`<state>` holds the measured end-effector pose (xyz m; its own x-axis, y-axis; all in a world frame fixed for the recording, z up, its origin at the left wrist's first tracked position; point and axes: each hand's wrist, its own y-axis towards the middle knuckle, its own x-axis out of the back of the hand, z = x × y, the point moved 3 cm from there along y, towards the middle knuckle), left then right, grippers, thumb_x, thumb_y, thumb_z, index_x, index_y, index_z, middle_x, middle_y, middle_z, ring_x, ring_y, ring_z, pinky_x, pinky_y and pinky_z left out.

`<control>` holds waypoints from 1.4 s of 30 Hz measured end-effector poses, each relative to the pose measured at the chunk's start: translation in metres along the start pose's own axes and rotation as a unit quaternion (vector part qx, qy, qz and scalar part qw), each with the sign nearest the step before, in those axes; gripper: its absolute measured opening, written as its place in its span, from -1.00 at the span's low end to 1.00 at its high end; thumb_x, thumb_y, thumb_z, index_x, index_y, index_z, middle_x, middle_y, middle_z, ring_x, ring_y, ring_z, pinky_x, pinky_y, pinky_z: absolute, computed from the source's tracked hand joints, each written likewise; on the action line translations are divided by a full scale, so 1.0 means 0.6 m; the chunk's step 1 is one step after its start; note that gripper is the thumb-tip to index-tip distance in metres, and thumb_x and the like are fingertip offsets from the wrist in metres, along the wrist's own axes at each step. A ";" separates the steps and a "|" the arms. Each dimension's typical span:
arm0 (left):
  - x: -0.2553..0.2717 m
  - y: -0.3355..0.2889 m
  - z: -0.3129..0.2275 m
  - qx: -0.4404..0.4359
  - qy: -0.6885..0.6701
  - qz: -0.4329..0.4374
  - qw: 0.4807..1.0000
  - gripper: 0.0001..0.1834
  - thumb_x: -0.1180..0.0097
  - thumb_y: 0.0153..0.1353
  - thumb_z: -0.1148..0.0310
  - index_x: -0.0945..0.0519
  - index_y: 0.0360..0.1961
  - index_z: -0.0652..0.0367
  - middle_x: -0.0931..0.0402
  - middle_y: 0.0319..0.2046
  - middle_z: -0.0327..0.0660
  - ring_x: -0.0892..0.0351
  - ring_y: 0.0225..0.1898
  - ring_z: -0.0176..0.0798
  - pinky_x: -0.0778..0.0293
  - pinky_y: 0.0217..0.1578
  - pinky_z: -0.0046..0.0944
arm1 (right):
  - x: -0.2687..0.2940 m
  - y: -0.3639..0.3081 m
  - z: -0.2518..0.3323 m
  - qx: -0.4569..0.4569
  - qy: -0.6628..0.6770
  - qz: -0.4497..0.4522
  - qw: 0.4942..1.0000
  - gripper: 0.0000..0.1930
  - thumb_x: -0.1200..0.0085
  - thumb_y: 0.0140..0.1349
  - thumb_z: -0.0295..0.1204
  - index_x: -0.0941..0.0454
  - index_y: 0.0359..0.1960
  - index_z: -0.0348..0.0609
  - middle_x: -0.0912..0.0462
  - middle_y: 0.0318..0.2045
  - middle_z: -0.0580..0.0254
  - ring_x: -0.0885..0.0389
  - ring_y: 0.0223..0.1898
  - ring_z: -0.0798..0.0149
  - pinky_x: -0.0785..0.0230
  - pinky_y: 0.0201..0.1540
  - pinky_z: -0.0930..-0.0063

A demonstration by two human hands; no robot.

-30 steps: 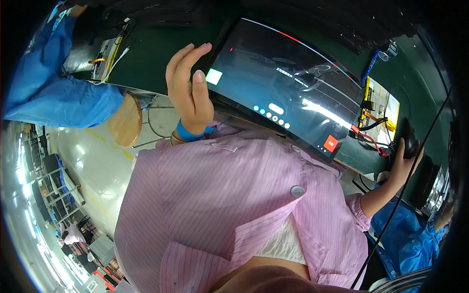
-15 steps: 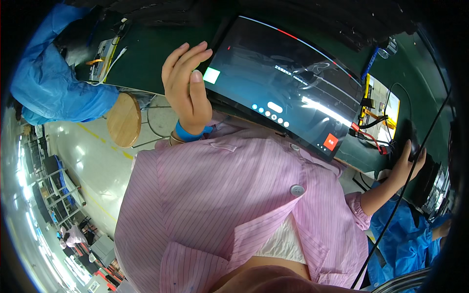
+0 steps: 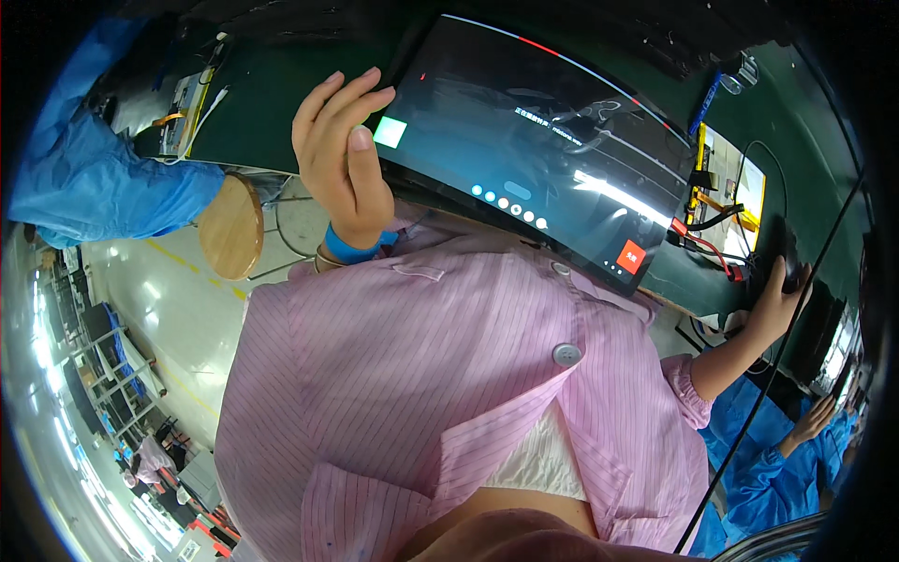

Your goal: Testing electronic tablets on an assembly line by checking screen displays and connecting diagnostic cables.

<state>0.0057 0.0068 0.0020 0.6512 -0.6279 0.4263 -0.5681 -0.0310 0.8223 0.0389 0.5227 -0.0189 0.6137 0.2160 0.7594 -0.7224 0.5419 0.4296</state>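
A large dark screen panel [image 3: 524, 122] lies lit on the green bench, with a green square at its left corner and a red square at its lower right. My left hand [image 3: 345, 155], a blue strap around its wrist, is raised beside the panel's left edge. Its fingers are stretched out and it holds nothing; I cannot tell whether the fingertips touch the panel. Far to the right, my right hand [image 3: 779, 298] is curled on a black mouse [image 3: 789, 251], partly hidden by the hand and a cable. Between panel and mouse sits an open circuit assembly [image 3: 726, 183] with red and black wires.
A black cable [image 3: 763, 389] crosses the right side. A round wooden stool [image 3: 230, 228] stands left of me. Blue-clothed people sit either side; one co-worker's hand [image 3: 813, 420] shows at right. A similar assembly [image 3: 178, 117] with a white cable lies on the far left bench [image 3: 272, 103].
The whole view has shifted slightly. A white button shape on the screen has dimmed. The co-worker's hand at right has moved up. My hands keep nearly the same poses.
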 end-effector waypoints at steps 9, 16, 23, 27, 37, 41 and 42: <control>0.001 0.012 -0.006 -0.010 -0.005 0.038 0.999 -0.63 0.19 0.25 0.31 -0.69 -0.23 0.21 -0.63 -0.12 -0.08 -0.41 0.09 0.04 -0.25 0.13 -0.10 | 0.034 -0.023 0.086 0.198 -0.049 -0.186 0.961 -0.49 -0.29 0.12 -0.22 -0.53 0.00 -0.37 -0.61 -0.04 -0.04 -0.59 -0.04 0.06 -0.36 0.07 0.30; 0.004 0.013 0.007 -0.043 0.026 0.194 0.980 -0.68 0.08 0.23 0.28 -0.67 -0.15 0.14 -0.58 -0.02 -0.11 -0.38 0.14 0.05 -0.19 0.17 -0.06 | -0.014 -0.142 0.311 0.403 0.053 0.148 0.902 -0.78 -0.26 -0.01 -0.43 -0.65 -0.26 -0.04 -0.61 -0.34 0.32 -0.52 -0.18 0.21 -0.14 -0.01 0.31; -0.013 0.013 -0.006 -0.032 0.059 0.194 0.979 -0.73 0.06 0.24 0.34 -0.68 -0.18 0.11 -0.60 -0.04 -0.23 -0.42 0.08 -0.06 -0.17 0.13 -0.13 | -0.017 -0.138 0.279 0.424 0.027 0.099 0.900 -0.81 -0.27 -0.01 -0.35 -0.67 -0.30 0.02 -0.60 -0.38 0.42 -0.52 -0.23 0.30 -0.10 -0.05 0.34; -0.006 0.014 -0.005 -0.032 0.058 0.189 0.980 -0.73 0.06 0.24 0.36 -0.68 -0.18 0.09 -0.61 -0.05 -0.26 -0.43 0.06 -0.09 -0.15 0.13 -0.14 | -0.017 -0.142 0.277 0.436 0.023 0.080 0.896 -0.80 -0.27 -0.02 -0.33 -0.68 -0.30 0.06 -0.60 -0.38 0.44 -0.52 -0.25 0.33 -0.08 -0.04 0.37; -0.012 0.008 -0.001 -0.030 0.070 0.189 0.979 -0.73 0.07 0.25 0.34 -0.69 -0.20 0.09 -0.62 -0.05 -0.28 -0.42 0.06 -0.12 -0.14 0.13 -0.14 | -0.014 -0.150 0.276 0.421 0.015 0.066 0.905 -0.80 -0.27 -0.01 -0.32 -0.70 -0.29 0.06 -0.61 -0.40 0.47 -0.51 -0.27 0.37 -0.05 -0.07 0.38; -0.011 0.009 -0.003 -0.034 0.079 0.186 0.979 -0.72 0.08 0.26 0.33 -0.69 -0.20 0.09 -0.61 -0.04 -0.29 -0.42 0.07 -0.11 -0.13 0.13 -0.14 | 0.011 -0.120 0.238 0.358 -0.017 -0.024 0.933 -0.85 -0.24 0.05 -0.38 -0.70 -0.30 0.01 -0.61 -0.42 0.45 -0.51 -0.28 0.33 -0.07 -0.10 0.38; -0.009 0.009 -0.004 -0.032 0.079 0.184 0.979 -0.72 0.08 0.26 0.33 -0.69 -0.20 0.09 -0.61 -0.04 -0.29 -0.42 0.07 -0.11 -0.13 0.13 -0.14 | 0.023 -0.121 0.233 0.377 -0.005 0.000 0.926 -0.86 -0.23 0.03 -0.36 -0.69 -0.36 -0.03 -0.60 -0.47 0.41 -0.50 -0.30 0.28 -0.09 -0.12 0.37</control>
<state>0.0003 0.0119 0.0050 0.4806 -0.4585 0.7476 -0.7497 0.2275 0.6215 0.0552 0.3724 0.0285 0.6135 0.2064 0.7622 -0.7419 -0.1799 0.6459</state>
